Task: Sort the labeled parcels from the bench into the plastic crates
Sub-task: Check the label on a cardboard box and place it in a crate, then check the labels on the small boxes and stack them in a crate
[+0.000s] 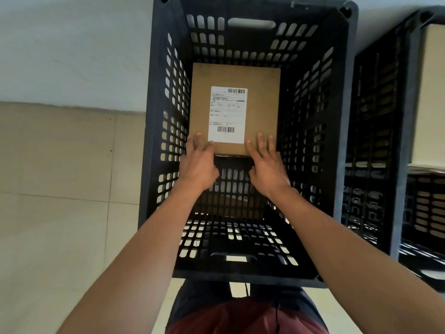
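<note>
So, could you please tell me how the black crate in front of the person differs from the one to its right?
The near crate is fully in view; the right-hand crate is cut off by the picture's edge. The near crate holds a labeled parcel with both hands on its near edge, left hand and right hand; no hand touches the right-hand crate. Both are black with slotted walls and hold cardboard.

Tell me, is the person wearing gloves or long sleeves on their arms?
No. Both the left hand and right hand are bare, with no gloves, rings or watch showing. The forearms are bare too; no sleeves reach into view.
</note>
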The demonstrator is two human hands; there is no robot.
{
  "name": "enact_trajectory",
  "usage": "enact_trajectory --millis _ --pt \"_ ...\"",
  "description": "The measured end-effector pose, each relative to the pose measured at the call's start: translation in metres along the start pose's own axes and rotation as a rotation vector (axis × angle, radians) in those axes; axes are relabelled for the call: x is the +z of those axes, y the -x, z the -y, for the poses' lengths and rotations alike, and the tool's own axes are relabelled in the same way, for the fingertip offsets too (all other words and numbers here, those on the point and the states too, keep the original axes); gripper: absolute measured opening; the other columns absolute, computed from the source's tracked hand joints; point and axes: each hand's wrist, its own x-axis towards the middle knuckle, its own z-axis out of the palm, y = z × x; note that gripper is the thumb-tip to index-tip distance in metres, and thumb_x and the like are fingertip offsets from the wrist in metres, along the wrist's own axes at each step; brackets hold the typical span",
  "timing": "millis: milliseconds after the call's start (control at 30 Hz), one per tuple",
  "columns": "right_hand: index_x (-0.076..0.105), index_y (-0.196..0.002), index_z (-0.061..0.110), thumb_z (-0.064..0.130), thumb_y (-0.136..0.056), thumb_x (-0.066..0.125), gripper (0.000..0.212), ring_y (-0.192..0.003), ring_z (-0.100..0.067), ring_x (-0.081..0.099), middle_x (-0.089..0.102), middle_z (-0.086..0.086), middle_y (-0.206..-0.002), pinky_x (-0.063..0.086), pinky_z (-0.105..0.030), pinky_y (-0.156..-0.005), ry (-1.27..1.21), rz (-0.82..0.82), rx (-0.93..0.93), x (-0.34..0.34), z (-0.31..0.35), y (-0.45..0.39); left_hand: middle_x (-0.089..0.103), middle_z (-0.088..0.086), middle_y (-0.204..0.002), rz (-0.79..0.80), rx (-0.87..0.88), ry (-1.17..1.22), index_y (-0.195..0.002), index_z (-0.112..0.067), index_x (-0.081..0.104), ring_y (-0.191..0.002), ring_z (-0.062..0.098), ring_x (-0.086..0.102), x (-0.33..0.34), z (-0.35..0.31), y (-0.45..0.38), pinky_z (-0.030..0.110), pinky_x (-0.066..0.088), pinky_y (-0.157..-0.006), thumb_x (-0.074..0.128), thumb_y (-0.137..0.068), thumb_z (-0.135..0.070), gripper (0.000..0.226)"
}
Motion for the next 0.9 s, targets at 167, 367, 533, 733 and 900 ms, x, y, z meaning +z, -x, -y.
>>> enact_trajectory --millis 167,367,533,733,900 --pt "0.008 -0.166 0.024 0.012 -0.103 0.052 0.079 -0.159 -0.036 -0.014 -0.016 -0.008 -0.173 0.008 -0.071 -0.123 0.06 0.081 0.008 -0.026 0.01 0.007 0.033 0.012 -0.162 0.019 -0.044 0.114 -0.149 -0.019 0.05 -0.151 0.035 0.026 -0.024 -0.004 0.0 0.063 0.031 -0.117 0.06 -0.1 -0.033 0.052" --pt "0.048 -0.151 0.008 0.019 -0.106 0.054 0.047 -0.152 -0.033 0.032 0.038 -0.016 -0.163 0.036 -0.047 -0.12 -0.183 -0.101 0.053 -0.069 0.033 0.059 0.052 0.004 -0.153 -0.048 0.032 0.466 -0.155 -0.019 0.045 -0.093 0.009 0.063 -0.058 -0.004 0.034 0.026 0.053 -0.08 0.06 -0.103 -0.025 0.054" --pt "0.048 -0.155 0.028 0.029 -0.108 0.056 0.048 -0.13 -0.021 0.059 0.055 0.0 -0.152 0.053 -0.026 -0.091 -0.764 -0.273 0.239 -0.109 0.047 0.136 0.059 -0.003 -0.145 -0.096 0.205 0.611 -0.15 -0.021 0.053 -0.126 0.011 0.054 -0.092 -0.017 0.077 0.022 0.036 -0.098 0.058 -0.106 -0.029 0.045" --pt "0.06 -0.142 0.036 0.032 -0.106 0.06 0.037 -0.126 0.002 0.06 0.066 0.021 -0.136 0.049 -0.036 -0.112 -1.126 -0.588 0.2 -0.138 0.009 0.239 0.067 -0.017 -0.129 -0.091 0.459 0.727 -0.142 -0.033 0.057 -0.117 0.002 0.063 -0.117 -0.087 0.127 0.043 0.052 -0.106 0.058 -0.104 -0.037 0.038" --pt "0.069 -0.133 0.028 0.025 -0.105 0.061 0.029 -0.115 -0.005 0.07 0.075 0.013 -0.122 0.059 -0.039 -0.1 -1.347 -0.848 0.334 -0.136 -0.049 0.32 0.071 -0.015 -0.125 -0.048 0.624 0.793 -0.139 -0.028 0.062 -0.115 0.0 0.066 -0.113 -0.182 0.168 0.044 0.056 -0.103 0.062 -0.104 -0.029 0.035"
